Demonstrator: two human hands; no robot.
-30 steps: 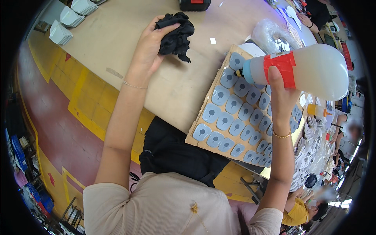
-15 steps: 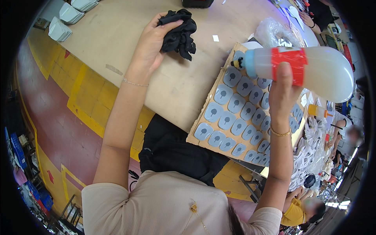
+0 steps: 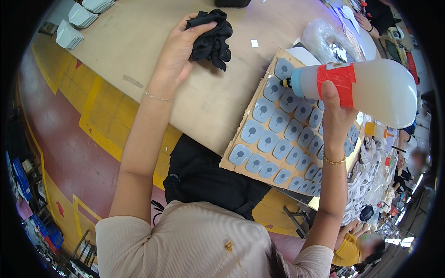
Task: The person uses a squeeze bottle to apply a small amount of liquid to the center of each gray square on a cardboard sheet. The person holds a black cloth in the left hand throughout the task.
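My left hand [image 3: 177, 54] is closed around a crumpled black cloth [image 3: 211, 41], above the bare tabletop at the far left of the board. My right hand [image 3: 337, 113] grips a translucent squeeze bottle [image 3: 382, 90] with a red tape band, a light blue collar and pale liquid inside. The bottle lies nearly level, its dark nozzle [image 3: 286, 83] pointing left over the upper rows of grey rounded pads [image 3: 252, 131]. Those pads sit in rows on a cardboard sheet [image 3: 226, 163], each with a dark mark. Whether the nozzle touches a pad, I cannot tell. My right arm and the bottle hide some pads.
White stacked pieces [image 3: 69, 36] stand at the table's far left. Behind the board lies a clear plastic bag [image 3: 322, 39]. To the right are an orange-capped bottle [image 3: 374, 130] and a heap of white parts [image 3: 364, 185]. Other people work along the right side.
My right hand has brought the bottle slightly toward me, so its nozzle sits lower and a far corner pad shows more fully. My left hand with the cloth has barely moved.
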